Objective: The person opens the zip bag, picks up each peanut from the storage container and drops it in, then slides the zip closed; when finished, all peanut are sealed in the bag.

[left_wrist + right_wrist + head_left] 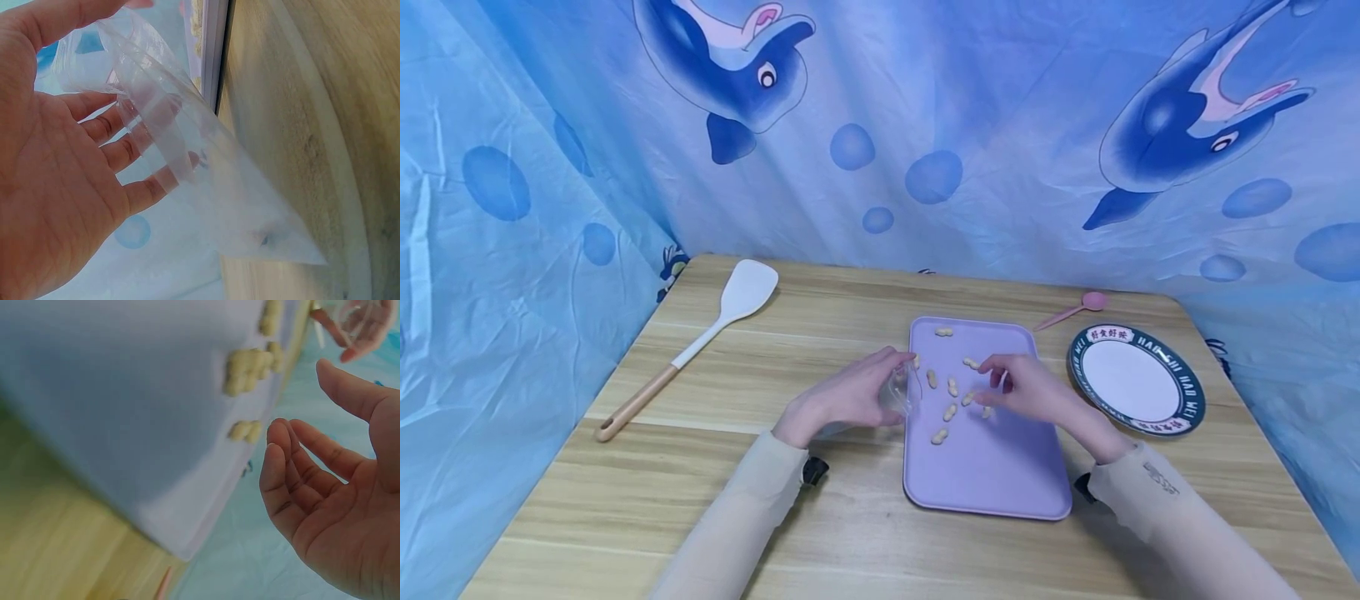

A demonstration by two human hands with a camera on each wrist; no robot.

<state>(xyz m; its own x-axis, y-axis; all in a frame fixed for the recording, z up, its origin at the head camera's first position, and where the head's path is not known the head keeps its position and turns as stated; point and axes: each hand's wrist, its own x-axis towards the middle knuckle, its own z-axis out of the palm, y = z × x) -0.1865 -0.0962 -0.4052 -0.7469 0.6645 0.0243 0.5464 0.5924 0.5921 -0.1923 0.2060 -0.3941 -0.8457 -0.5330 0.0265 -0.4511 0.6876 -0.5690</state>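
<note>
A clear plastic bag is held in my left hand, at the left edge of a purple tray. In the left wrist view the bag stands open at the top, between thumb and fingers, and its lower corner hangs down beside the tabletop. Several unshelled peanuts lie scattered on the tray, mostly in its far half. Over the tray's right side hovers my right hand, its fingers loosely bent. The right wrist view shows thumb and fingertips apart, with nothing between them. Peanuts lie on the tray beyond these fingertips.
A white spatula with a wooden handle lies on the wooden table at the left. Right of the tray are a round plate with a green patterned rim and a small pink spoon. Blue dolphin-print curtains enclose the table.
</note>
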